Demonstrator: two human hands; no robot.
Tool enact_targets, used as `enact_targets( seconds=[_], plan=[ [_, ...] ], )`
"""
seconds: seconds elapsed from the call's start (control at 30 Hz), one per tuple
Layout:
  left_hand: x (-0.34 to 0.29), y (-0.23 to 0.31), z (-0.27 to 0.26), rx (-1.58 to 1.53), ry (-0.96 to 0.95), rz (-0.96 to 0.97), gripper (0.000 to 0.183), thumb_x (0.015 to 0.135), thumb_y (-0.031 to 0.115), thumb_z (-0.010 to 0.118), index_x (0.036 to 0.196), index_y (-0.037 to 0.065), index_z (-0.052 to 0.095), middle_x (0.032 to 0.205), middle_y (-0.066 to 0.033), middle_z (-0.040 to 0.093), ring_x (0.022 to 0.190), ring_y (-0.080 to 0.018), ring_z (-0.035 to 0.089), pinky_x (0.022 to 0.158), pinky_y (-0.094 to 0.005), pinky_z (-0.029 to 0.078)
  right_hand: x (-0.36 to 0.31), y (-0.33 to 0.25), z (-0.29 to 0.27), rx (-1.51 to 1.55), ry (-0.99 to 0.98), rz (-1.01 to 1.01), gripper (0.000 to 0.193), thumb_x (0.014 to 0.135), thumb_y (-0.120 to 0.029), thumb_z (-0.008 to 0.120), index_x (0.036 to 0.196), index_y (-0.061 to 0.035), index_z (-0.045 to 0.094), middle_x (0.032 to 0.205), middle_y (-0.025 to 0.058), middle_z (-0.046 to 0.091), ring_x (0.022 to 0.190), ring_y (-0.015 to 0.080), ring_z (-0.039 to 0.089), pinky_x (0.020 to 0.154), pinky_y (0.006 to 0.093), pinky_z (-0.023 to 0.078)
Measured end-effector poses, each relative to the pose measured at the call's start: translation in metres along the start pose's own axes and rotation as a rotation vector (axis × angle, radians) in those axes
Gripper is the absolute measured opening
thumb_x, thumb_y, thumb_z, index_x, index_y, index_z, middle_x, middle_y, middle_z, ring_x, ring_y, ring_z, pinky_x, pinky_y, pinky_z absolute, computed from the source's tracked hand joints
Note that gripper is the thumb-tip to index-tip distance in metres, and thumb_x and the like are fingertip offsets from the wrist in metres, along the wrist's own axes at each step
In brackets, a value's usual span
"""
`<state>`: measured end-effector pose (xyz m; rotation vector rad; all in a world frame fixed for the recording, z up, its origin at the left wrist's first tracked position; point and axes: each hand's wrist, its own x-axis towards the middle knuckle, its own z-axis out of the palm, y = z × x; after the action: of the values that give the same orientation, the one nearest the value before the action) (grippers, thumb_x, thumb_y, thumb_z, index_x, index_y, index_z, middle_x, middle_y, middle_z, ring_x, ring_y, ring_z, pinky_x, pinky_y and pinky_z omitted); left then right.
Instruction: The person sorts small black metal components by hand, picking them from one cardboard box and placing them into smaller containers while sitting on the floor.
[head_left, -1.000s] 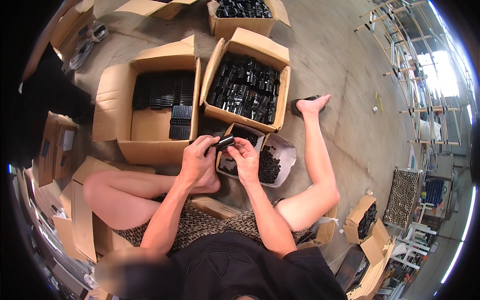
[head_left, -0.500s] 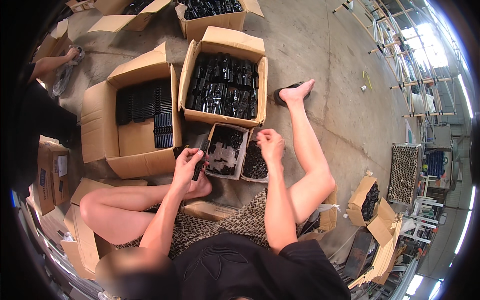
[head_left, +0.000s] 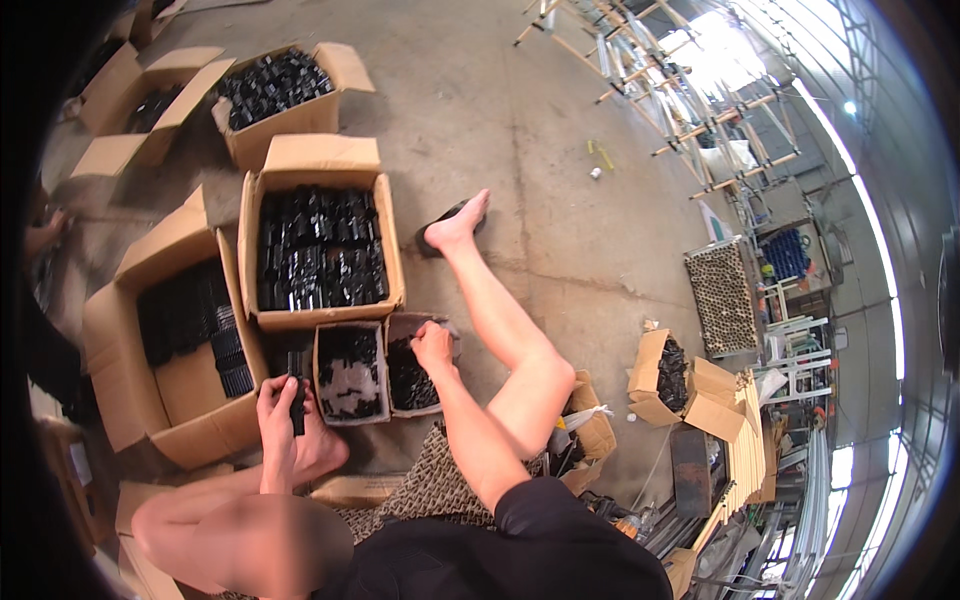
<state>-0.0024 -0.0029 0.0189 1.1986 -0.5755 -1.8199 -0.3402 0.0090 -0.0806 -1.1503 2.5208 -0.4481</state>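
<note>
Left hand: your left hand (head_left: 277, 397) is clamped around a long black part (head_left: 297, 390), held upright above your left foot and just beside the small open box (head_left: 350, 372).
Right hand: your right hand (head_left: 433, 347) reaches into the second small box (head_left: 410, 372); the fingers are curled down among the small black pieces there. Whether they have closed on one cannot be told.
Stock positions: the large carton of black parts (head_left: 320, 248) stands directly behind both small boxes. The left carton (head_left: 185, 345), holding neat stacks, lies beside your left hand.
Risk, dropped part: you hold the long black part by its lower half only. If your grip loosens while you attend to the other hand, it is likely to fall onto your foot or into the wrong box.
Risk, tipped box: the second small box sits tilted against your right leg. A hard pull could spill its pieces onto the concrete floor (head_left: 560, 180).
Risk, mixed stock: the two small boxes touch, so a careless release may mix their contents.
Change from earlier frames: one second ago both hands met on one part over the boxes. Now they are apart, the right one down in the box. The view has also shifted, with the cartons lower in the picture.
</note>
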Motion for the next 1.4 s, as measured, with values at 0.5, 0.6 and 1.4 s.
enact_targets(
  seconds=[0.5,0.6,1.4],
  plan=[
    [0.012,-0.023,-0.010,0.137,0.008,0.204,0.014,0.099,0.014,0.063,0.105,0.003,0.058,0.091,-0.0056,0.066,0.077,-0.0133,0.065,0.062,-0.0260,0.052,-0.131,-0.178,-0.041,0.818,-0.496,-0.354,0.015,0.090,-0.005,0.068,0.103,0.0042,0.068,0.086,0.0078,0.073,0.078,0.0089,0.067,0.070,0.0266,0.055],
    [0.010,-0.021,-0.009,0.125,0.032,0.144,0.014,0.099,0.015,0.063,0.105,0.004,0.059,0.092,-0.0047,0.065,0.077,-0.0124,0.064,0.062,-0.0258,0.052,-0.138,-0.178,-0.038,0.809,-0.382,-0.432,0.014,0.089,-0.004,0.066,0.099,0.0052,0.066,0.082,0.0108,0.071,0.072,0.0154,0.069,0.066,0.0302,0.055],
    [0.014,-0.041,-0.017,0.384,0.018,0.332,0.021,0.095,0.012,0.067,0.106,-0.004,0.059,0.098,-0.0097,0.066,0.090,-0.0139,0.062,0.080,-0.0292,0.053,-0.142,-0.154,0.021,0.440,-0.213,-0.458,0.038,0.103,-0.035,0.052,0.094,0.0005,0.062,0.074,0.0218,0.066,0.076,0.0383,0.070,0.063,0.0465,0.052]
  ],
)
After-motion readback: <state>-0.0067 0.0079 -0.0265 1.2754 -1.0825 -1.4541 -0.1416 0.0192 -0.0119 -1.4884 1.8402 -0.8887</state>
